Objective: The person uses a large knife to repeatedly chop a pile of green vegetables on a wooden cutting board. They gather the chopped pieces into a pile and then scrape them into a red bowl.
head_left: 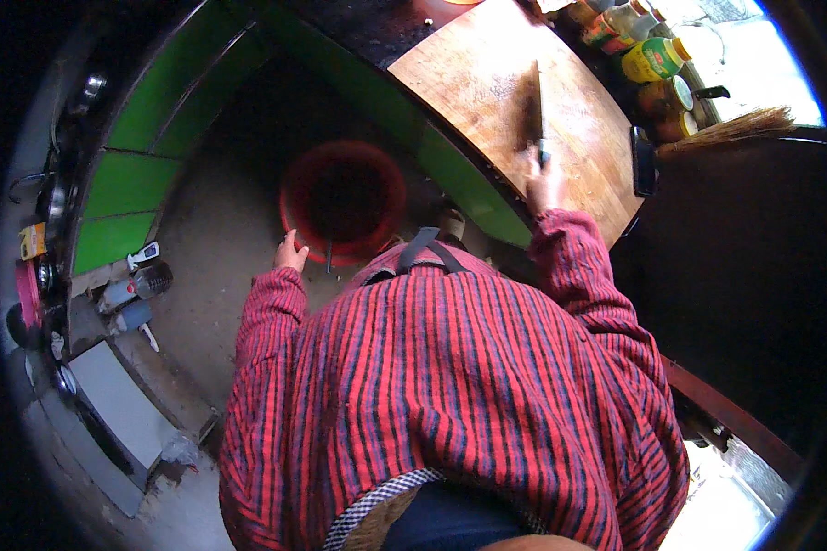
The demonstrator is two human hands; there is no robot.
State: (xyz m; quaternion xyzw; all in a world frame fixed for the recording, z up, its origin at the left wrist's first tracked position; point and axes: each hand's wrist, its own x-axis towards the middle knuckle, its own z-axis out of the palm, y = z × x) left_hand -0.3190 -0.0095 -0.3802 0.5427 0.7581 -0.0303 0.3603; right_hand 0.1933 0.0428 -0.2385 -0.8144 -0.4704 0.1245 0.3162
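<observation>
My right hand [544, 188] is closed around the handle of a kitchen knife [539, 96]. The knife's long blade points away from me over a large wooden cutting board [487, 73], which looks wet in places. Whether the blade's edge touches the wood is hard to tell. Down on the left, my left hand [290, 253] hangs with its fingers stretched out and nothing in it. It appears beside the rim of a red basin [393, 179] on the floor; contact between them cannot be made out. The basin's inside is dark.
Bottles and jars, one a yellow-green bottle [655, 60], line the back right of the counter by a straw brush [730, 129]. A dark phone-like slab [644, 161] lies at the board's right edge. Green cabinets [124, 179] and several plastic bottles [147, 280] stand at left.
</observation>
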